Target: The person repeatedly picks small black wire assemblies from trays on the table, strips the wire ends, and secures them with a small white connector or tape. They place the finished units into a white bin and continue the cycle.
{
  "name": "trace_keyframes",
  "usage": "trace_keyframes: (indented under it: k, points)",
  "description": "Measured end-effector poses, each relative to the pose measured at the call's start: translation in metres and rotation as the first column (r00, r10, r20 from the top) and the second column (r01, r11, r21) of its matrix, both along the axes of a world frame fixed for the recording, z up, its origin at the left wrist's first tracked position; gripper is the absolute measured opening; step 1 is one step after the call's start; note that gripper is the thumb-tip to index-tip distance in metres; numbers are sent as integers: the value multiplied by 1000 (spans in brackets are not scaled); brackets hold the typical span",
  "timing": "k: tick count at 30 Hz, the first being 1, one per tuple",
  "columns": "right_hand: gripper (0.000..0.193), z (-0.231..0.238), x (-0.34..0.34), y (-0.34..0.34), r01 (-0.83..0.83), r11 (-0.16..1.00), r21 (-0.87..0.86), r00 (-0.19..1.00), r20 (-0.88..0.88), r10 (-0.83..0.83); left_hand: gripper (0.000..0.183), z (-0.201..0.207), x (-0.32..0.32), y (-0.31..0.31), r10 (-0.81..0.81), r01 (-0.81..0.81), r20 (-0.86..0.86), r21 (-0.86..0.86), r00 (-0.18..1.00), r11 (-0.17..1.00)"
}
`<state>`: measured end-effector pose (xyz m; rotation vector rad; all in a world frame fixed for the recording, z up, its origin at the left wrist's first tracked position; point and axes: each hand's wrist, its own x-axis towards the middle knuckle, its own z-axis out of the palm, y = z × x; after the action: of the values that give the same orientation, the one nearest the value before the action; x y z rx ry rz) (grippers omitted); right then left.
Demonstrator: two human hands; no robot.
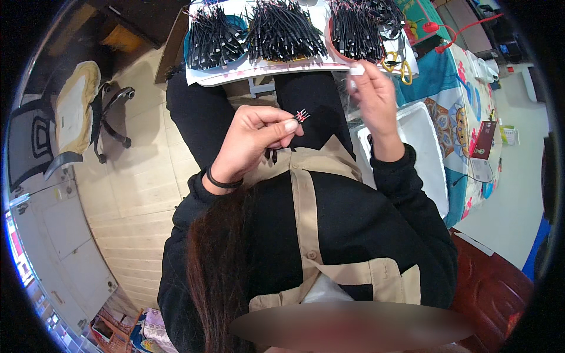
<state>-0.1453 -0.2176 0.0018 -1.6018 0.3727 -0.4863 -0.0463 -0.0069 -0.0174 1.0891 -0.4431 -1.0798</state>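
Note:
Between the thumb and fingers of my left hand (259, 136) are several short black cables, their stripped ends (302, 116) fanning out in red and white wires. The lower part of these cables hangs under the palm. My right hand (375, 97) is raised to the right, near the front edge of the white table. Its fingers are drawn together, with white coverings on the fingertips; I cannot make out anything held in them. Beyond both hands lie three heaps of black cables, a left heap (215, 38), a middle heap (282, 32) and a right heap (356, 29).
The heaps rest on a white table (226, 76). Yellow scissor handles (405, 72) stick out at its right edge. A white tray (432, 159) is beside my right forearm, next to a table with a patterned cloth (450, 126). An office chair (70, 115) stands on the left.

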Motion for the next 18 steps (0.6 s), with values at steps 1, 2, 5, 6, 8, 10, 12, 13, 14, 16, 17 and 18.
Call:
trace_keyframes:
  k: [1,2,5,6,8,10,12,13,14,16,17,18]
  points:
    - [19,2,-3,-3,-164,984,-67,986,-16,164,15,0,2,0,-30,30,-1,-19,1000,999]
    - [19,6,-6,-6,-221,968,-116,967,-151,203,16,0,4,0,-59,59,-5,-21,998,998]
    - [37,13,-6,-6,-316,527,-789,897,-67,437,16,2,10,-2,-171,168,-57,-61,984,984]
    - [36,15,-5,-5,-256,537,-804,885,29,465,16,3,11,-3,-176,174,-52,-52,983,983]
    - [33,21,-2,-2,-240,518,-821,860,68,506,16,5,11,-5,-182,181,-41,-33,982,983]
    - [29,25,1,2,-209,493,-844,846,97,524,16,8,11,-4,-195,194,-54,-23,979,981]
    - [29,28,2,5,-189,454,-871,820,114,561,16,11,10,-3,-199,198,-62,-23,978,980]
    - [28,30,1,6,-196,455,-869,810,118,575,16,12,9,-3,-199,197,-66,-30,978,980]
    - [27,30,0,7,-205,459,-864,820,104,563,16,13,8,-2,-199,197,-70,-38,977,980]
    - [24,27,-3,10,-195,475,-858,842,101,530,15,15,6,-1,-207,205,-35,-42,978,978]
    - [24,26,-5,11,-186,474,-861,848,103,520,15,16,5,0,-211,211,-17,-44,977,977]
    - [23,23,-7,13,-177,473,-863,854,104,510,15,16,3,0,-165,169,88,-32,982,985]
